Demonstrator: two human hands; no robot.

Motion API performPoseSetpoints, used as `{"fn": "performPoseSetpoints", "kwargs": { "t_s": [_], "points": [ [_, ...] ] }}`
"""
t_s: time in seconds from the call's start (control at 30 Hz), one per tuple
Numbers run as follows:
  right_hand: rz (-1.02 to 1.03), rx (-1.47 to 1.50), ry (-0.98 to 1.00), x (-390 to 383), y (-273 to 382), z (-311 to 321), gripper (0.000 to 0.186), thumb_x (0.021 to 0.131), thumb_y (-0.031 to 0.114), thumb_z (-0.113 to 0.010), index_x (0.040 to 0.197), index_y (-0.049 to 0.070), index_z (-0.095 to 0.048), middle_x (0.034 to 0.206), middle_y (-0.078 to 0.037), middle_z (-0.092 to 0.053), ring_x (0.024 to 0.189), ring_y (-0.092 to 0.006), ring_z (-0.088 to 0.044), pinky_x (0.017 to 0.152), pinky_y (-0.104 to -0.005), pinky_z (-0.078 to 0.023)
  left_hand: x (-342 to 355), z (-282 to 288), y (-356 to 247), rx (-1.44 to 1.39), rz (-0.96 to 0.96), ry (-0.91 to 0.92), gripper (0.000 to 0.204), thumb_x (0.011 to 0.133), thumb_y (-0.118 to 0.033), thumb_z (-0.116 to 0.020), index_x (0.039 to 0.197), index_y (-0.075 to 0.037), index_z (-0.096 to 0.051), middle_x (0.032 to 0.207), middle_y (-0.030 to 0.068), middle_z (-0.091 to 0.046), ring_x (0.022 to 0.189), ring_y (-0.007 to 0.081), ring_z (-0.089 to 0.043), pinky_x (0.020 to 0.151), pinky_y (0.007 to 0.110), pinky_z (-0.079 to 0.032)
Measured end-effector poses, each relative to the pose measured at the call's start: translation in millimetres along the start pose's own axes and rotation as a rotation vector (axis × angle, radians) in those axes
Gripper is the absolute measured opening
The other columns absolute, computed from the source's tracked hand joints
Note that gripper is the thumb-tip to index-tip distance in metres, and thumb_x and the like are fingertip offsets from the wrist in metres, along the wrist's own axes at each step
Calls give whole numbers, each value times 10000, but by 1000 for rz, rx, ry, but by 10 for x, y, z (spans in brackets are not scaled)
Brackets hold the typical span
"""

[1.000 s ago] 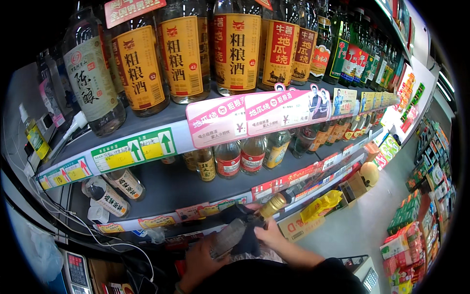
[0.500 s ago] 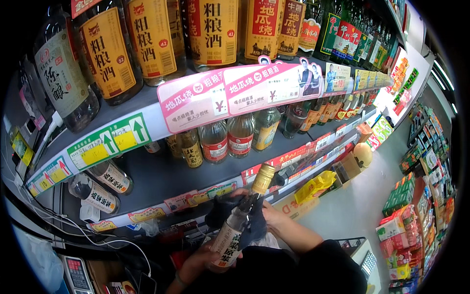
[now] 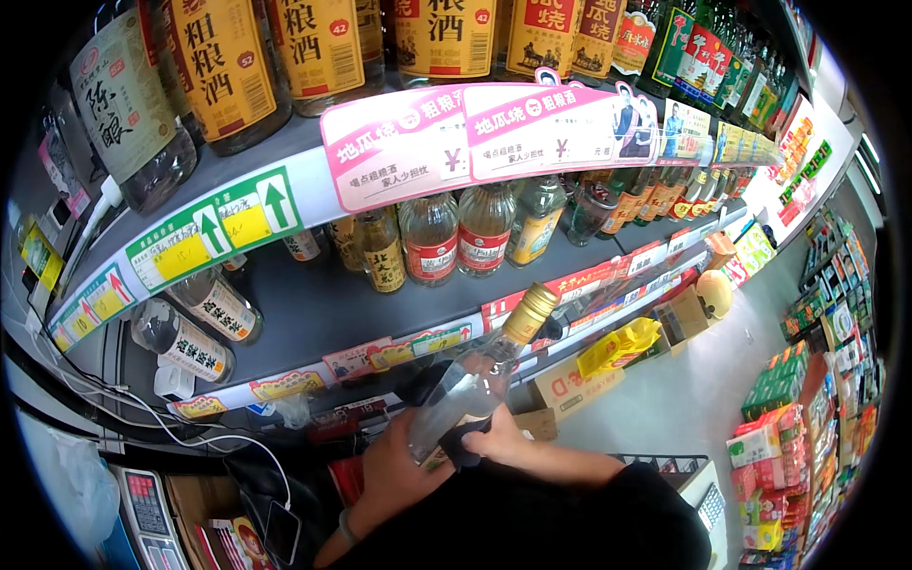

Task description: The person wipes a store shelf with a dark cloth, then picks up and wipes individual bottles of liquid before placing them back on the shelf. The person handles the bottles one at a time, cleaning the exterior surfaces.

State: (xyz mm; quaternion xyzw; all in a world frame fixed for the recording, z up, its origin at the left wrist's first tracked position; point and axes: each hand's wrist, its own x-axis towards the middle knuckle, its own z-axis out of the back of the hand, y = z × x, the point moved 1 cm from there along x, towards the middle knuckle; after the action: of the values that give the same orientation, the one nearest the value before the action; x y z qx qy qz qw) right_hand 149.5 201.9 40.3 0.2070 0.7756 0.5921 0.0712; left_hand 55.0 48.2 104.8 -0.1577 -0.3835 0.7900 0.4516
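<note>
A clear glass bottle with a gold cap [image 3: 465, 385] stands tilted in front of the lower shelf, its top leaning right. My left hand [image 3: 397, 454] is wrapped round its lower body at the left. My right hand [image 3: 494, 439] is closed on a dark cloth [image 3: 460, 454] pressed against the bottle's lower right side. The bottle's base is mostly hidden by my hands and dark sleeve. Just behind it, small bottles with red labels [image 3: 429, 249] stand on the shelf, and two bottles [image 3: 180, 347] lie on their sides at the left.
An upper shelf holds large orange-labelled bottles [image 3: 228, 71] behind pink price signs [image 3: 399, 152]. At the lower left are a calculator-like device [image 3: 152, 508], a phone with cable [image 3: 283, 527] and a plastic bag [image 3: 66, 475]. Boxes [image 3: 575, 380], a yellow bag [image 3: 613, 347] and stacked goods [image 3: 765, 437] are at right.
The bottle has turned so its label faces away, and its cap has risen and moved slightly right. The cloth has shifted down to the bottle's lower side. The shelves appear higher in view.
</note>
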Motion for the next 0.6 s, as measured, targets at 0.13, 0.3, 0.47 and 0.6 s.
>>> {"fn": "performPoseSetpoints", "kwargs": {
  "t_s": [0.13, 0.3, 0.47, 0.6],
  "points": [
    [-1, 124, 9, 57, 189, 4, 940, 688, 131, -700, 1455, 7, -171, 1238, -103, -502, 1135, -196, -515, 991, -358, -402, 6, 175, 23, 27, -153, -78, 690, 745, -360, -758, 1251, -8, -449, 1039, 188, -616, 966, 377, -623, 811, 425, -511],
    [-23, -235, 122, 219, 538, -154, 797, 608, 142, -782, 1283, 9, -378, 1160, -116, -550, 1071, -197, -566, 953, -368, -437, 162, 542, -262, -174, -221, -391, 527, 794, -313, -737, 1170, -1, -538, 1084, 148, -604, 1027, 271, -594, 895, 359, -454],
    [29, -644, 266, 129, 316, -286, 864, 533, 235, -861, 1251, 15, -435, 1180, -196, -552, 1117, -366, -558, 931, -414, -464, 201, 311, -414, -706, -199, -135, 207, 865, -107, -674, 1008, -24, -551, 988, 93, -619, 945, 189, -603, 881, 332, -455],
    [254, -683, 292, 100, 461, -235, 837, 558, 292, -858, 1240, 17, -458, 1183, -201, -558, 1096, -362, -571, 911, -411, -474, 120, 429, -414, -1046, -235, -344, 190, 908, -153, -629, 823, -89, -472, 652, 22, -538, 693, 142, -568, 794, 377, -485]
  ]
}}
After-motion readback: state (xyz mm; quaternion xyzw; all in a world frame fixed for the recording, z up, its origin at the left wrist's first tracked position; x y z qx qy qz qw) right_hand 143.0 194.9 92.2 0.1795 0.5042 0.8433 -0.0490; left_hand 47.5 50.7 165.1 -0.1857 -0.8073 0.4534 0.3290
